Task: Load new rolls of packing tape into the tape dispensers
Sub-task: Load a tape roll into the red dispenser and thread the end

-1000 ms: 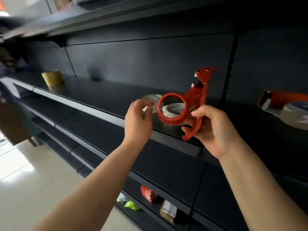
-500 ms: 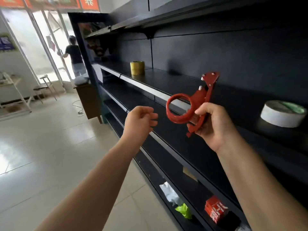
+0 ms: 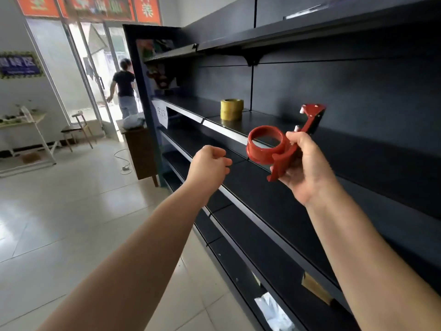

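At the right of the view, your right hand (image 3: 307,168) wraps its fingers round the handle of the red tape dispenser (image 3: 265,145), thumb lying over the top by the hub. You hold it tilted so the open ring of the hub faces up and to the left, toward your other hand, with the cutter head pointing away to the far right. That looks like a sensible way to offer the hub for a roll. The hub is bare, with no tape on it yet. Your left hand (image 3: 210,166) is just left of the ring, apart from it, fingers curled into a loose fist and holding nothing. The only roll in sight is the yellow tape roll (image 3: 231,109), standing on its flat side on the dark shelf (image 3: 262,118), farther along and beyond the dispenser. I judge fetching it to be the next step, and nothing lies between your left hand and it. Farther off to the left a person (image 3: 124,91) stands at the glass door, beside a wooden cabinet (image 3: 140,154) at the shelving's far end. Near you, on the bottom shelf, lie a white bag (image 3: 272,309) and a scrap of cardboard (image 3: 315,289), well clear of the work.
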### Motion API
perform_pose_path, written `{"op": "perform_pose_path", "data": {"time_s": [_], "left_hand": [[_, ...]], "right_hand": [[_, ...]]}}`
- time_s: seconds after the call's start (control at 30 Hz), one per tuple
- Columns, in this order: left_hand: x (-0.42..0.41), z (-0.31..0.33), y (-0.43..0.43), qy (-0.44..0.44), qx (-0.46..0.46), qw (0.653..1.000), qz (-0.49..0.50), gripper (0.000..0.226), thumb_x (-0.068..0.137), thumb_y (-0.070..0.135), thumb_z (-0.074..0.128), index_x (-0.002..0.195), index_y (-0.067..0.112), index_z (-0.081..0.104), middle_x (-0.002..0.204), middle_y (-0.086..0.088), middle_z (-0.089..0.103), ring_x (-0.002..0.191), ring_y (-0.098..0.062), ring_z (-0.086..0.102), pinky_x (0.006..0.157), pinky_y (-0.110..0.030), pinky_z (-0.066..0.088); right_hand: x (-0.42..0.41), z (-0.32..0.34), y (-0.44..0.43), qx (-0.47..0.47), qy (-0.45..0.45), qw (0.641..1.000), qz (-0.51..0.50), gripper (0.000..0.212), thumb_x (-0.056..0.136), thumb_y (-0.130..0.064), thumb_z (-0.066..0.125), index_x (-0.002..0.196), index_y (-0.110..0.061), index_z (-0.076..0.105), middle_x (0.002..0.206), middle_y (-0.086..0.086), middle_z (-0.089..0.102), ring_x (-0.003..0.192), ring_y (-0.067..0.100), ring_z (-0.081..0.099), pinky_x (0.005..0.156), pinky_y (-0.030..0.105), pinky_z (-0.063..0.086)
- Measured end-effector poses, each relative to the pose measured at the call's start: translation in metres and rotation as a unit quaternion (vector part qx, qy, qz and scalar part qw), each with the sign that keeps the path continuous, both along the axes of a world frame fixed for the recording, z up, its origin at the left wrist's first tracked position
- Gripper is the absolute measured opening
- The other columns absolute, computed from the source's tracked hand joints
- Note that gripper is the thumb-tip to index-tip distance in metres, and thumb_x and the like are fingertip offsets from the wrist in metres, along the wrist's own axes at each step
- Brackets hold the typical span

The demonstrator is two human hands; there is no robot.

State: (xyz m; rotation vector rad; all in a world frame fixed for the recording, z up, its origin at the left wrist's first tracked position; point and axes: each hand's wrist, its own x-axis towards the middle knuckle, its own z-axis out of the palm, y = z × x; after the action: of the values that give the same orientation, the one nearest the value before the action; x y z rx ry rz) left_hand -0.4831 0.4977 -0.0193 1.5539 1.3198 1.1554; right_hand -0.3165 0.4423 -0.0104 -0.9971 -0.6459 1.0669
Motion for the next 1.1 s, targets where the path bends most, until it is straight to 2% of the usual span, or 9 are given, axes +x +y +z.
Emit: {"op": "perform_pose_path", "data": {"time_s": [0.2,0.4,0.5,0.63,0.73,0.83,0.93,1.03,1.1], "left_hand": [[0.004,0.004,0.102,0.07,0.009,0.997,-0.011,0.029,0.091,0.017,0.053,0.12,0.018,0.054,0.114,-0.001,0.064,0.101,-0.02,0.064,0.088,-0.042,0.057],[0.018,0.022,0.218,0.084,0.004,0.996,-0.03,0.021,0.088,0.023,0.054,0.109,0.022,0.053,0.12,-0.005,0.061,0.106,-0.026,0.063,0.09,-0.048,0.056],[0.014,0.034,0.265,0.09,0.026,0.995,-0.029,0.02,0.089,0.023,0.055,0.109,0.019,0.057,0.114,-0.006,0.062,0.103,-0.027,0.064,0.089,-0.049,0.056],[0.008,0.039,0.319,0.085,0.038,0.995,-0.033,0.017,0.088,0.016,0.056,0.105,0.017,0.06,0.113,-0.007,0.062,0.104,-0.026,0.064,0.091,-0.05,0.055],[0.016,0.038,0.352,0.101,0.047,0.992,-0.051,0.008,0.086,0.014,0.054,0.089,0.021,0.056,0.102,-0.007,0.061,0.093,-0.025,0.062,0.088,-0.054,0.055],[0.033,0.04,0.39,0.117,0.059,0.989,-0.074,0.028,0.088,0.016,0.054,0.116,0.019,0.055,0.112,-0.005,0.062,0.099,-0.028,0.063,0.084,-0.046,0.058],[0.051,0.041,0.431,0.149,0.079,0.981,-0.096,0.037,0.089,0.016,0.056,0.126,0.017,0.052,0.119,-0.005,0.059,0.098,-0.024,0.06,0.08,-0.039,0.055],[0.067,0.039,0.473,0.217,0.103,0.965,-0.108,0.046,0.09,0.02,0.055,0.135,0.018,0.045,0.132,-0.008,0.051,0.115,-0.03,0.052,0.09,-0.044,0.05],[0.075,0.038,0.5,0.259,0.126,0.949,-0.131,0.047,0.093,0.021,0.053,0.139,0.02,0.042,0.138,-0.009,0.045,0.125,-0.032,0.043,0.09,-0.039,0.046]], "right_hand": [[0.004,-0.003,0.088,0.019,0.018,1.0,-0.008,0.02,0.086,-0.034,0.065,0.099,-0.02,0.059,0.086,0.0,0.063,0.083,0.017,0.064,0.063,0.029,0.054],[0.008,0.005,0.199,0.016,0.044,0.998,-0.03,0.012,0.086,-0.032,0.064,0.089,-0.021,0.061,0.083,0.0,0.063,0.079,0.015,0.063,0.064,0.03,0.054],[0.012,0.014,0.25,0.023,0.063,0.997,-0.046,0.011,0.087,-0.031,0.063,0.089,-0.021,0.06,0.084,0.0,0.062,0.078,0.013,0.062,0.057,0.027,0.051],[0.018,0.016,0.298,0.023,0.064,0.995,-0.067,0.009,0.087,-0.03,0.062,0.088,-0.022,0.06,0.086,0.0,0.062,0.081,0.013,0.061,0.067,0.027,0.05],[0.022,0.014,0.326,0.017,0.059,0.996,-0.072,0.01,0.088,-0.03,0.061,0.091,-0.021,0.06,0.088,0.001,0.062,0.081,0.013,0.06,0.068,0.027,0.05],[0.027,0.009,0.351,0.005,0.048,0.995,-0.088,0.011,0.089,-0.031,0.061,0.094,-0.021,0.059,0.093,0.002,0.063,0.083,0.014,0.06,0.071,0.029,0.05],[0.031,0.002,0.377,-0.01,0.049,0.993,-0.108,0.019,0.088,-0.032,0.062,0.103,-0.021,0.059,0.102,0.004,0.065,0.09,0.017,0.063,0.069,0.03,0.051],[0.032,-0.002,0.404,-0.014,0.074,0.989,-0.124,0.026,0.088,-0.033,0.063,0.11,-0.021,0.059,0.108,0.007,0.065,0.097,0.02,0.064,0.069,0.033,0.052],[0.033,-0.007,0.418,0.001,0.088,0.987,-0.137,0.024,0.088,-0.031,0.064,0.109,-0.02,0.06,0.108,0.007,0.065,0.097,0.021,0.064,0.069,0.033,0.052]]}}
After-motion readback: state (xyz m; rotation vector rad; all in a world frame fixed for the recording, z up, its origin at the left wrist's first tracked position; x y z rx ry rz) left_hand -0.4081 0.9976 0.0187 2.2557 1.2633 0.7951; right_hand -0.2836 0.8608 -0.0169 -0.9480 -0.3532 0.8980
